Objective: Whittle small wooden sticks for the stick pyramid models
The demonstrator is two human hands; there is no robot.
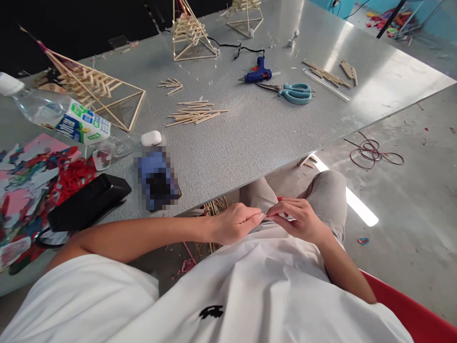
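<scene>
Over my lap, just off the table's front edge, my left hand (233,223) is closed, its thumb and forefinger pinched together. The fingertips of my right hand (298,218) pinch right beside them. Whatever lies between the two sets of fingertips is too small to make out. On the table (221,157) in front of me lie loose thin wooden sticks (194,113) and a shorter group of sticks (172,85). Farther right are a blue glue gun (259,71) and blue-handled scissors (294,92).
Stick pyramid frames (96,90) stand along the back. At left are a plastic bottle (67,114), a white earbud case (151,138), a blurred-out blue item (157,176), a black case (89,200) and red string (73,177). More sticks (326,74) lie right; a cord (373,152) is on the floor.
</scene>
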